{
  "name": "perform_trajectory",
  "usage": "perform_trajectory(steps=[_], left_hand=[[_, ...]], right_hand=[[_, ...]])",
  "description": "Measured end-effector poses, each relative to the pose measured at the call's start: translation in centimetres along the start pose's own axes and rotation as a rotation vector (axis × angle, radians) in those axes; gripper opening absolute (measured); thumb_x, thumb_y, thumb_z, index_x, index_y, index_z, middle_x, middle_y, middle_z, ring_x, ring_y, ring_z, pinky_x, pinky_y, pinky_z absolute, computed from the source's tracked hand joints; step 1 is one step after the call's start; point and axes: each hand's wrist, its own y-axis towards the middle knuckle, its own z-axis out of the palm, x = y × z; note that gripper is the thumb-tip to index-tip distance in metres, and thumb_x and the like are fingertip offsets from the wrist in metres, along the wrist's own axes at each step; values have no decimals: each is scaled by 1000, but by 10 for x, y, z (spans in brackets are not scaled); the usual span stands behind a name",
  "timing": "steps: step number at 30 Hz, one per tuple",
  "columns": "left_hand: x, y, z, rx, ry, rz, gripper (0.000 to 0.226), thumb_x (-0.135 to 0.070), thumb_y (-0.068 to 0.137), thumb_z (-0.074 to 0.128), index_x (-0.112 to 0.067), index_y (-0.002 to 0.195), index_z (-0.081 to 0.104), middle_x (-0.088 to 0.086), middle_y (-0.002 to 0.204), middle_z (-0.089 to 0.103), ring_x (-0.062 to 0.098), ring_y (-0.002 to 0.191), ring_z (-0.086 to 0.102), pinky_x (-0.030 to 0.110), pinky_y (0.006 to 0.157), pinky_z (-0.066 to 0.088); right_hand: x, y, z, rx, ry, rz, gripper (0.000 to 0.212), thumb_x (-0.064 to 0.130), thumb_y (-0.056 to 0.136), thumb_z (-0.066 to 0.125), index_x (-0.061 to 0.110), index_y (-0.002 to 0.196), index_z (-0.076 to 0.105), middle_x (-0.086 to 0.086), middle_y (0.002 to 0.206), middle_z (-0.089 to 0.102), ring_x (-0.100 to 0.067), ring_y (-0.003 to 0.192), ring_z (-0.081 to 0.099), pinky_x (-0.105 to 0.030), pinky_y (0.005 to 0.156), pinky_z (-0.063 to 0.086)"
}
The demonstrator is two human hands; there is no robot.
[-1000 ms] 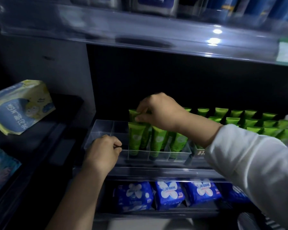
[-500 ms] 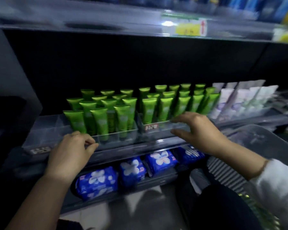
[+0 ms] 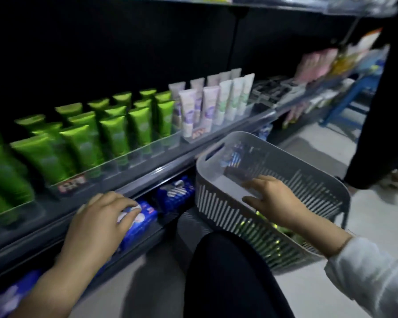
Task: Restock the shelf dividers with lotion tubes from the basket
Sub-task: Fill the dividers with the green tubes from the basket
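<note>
1. Green lotion tubes (image 3: 115, 134) stand in rows in the clear shelf dividers (image 3: 133, 158), long axes near vertical, crimped ends up, tops tilted slightly back.
2. More green tubes (image 3: 269, 246) lie in the grey slotted basket (image 3: 216, 203), seen only through its slats; their direction cannot be told.
3. Right hand (image 3: 276, 198) reaches over the basket rim, fingers spread, holding nothing.
4. Left hand (image 3: 99, 223) hovers by the shelf edge (image 3: 44, 235), fingers loosely curled and empty.
5. Pale tubes (image 3: 207, 104) stand further right; blue packets (image 3: 175, 193) fill the lower shelf; the floor (image 3: 365, 226) is pale.
</note>
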Motion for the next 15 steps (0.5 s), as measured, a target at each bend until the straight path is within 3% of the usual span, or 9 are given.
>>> perform_trajectory(steps=[4, 8, 13, 15], left_hand=[[-58, 33, 36, 31, -144, 139, 17, -36, 83, 65, -22, 89, 72, -7, 86, 64, 20, 85, 58, 32, 73, 44], [-112, 73, 77, 77, -294, 261, 19, -35, 86, 63, -20, 95, 70, -10, 90, 61, 14, 88, 55, 25, 76, 39], [-159, 114, 124, 162, -375, 293, 23, -34, 89, 58, -20, 105, 67, -6, 99, 60, 13, 96, 53, 27, 82, 42], [-167, 124, 137, 213, -376, 278, 27, -37, 89, 56, -22, 109, 65, -6, 104, 58, 14, 100, 54, 33, 85, 46]], right_hand=[[-52, 2, 6, 35, -32, 72, 34, 34, 84, 64, 13, 110, 63, -5, 99, 62, -27, 97, 59, -29, 77, 43], [-100, 12, 23, 113, -55, 109, 30, 42, 83, 61, 19, 102, 62, -2, 94, 62, -26, 89, 61, -33, 73, 47], [-138, 29, 42, 257, -89, 168, 28, 41, 83, 60, 16, 97, 61, -3, 93, 64, -24, 89, 61, -35, 74, 49], [-147, 37, 52, 381, -106, 214, 32, 37, 82, 62, 15, 106, 62, 0, 95, 63, -21, 91, 60, -31, 74, 47]])
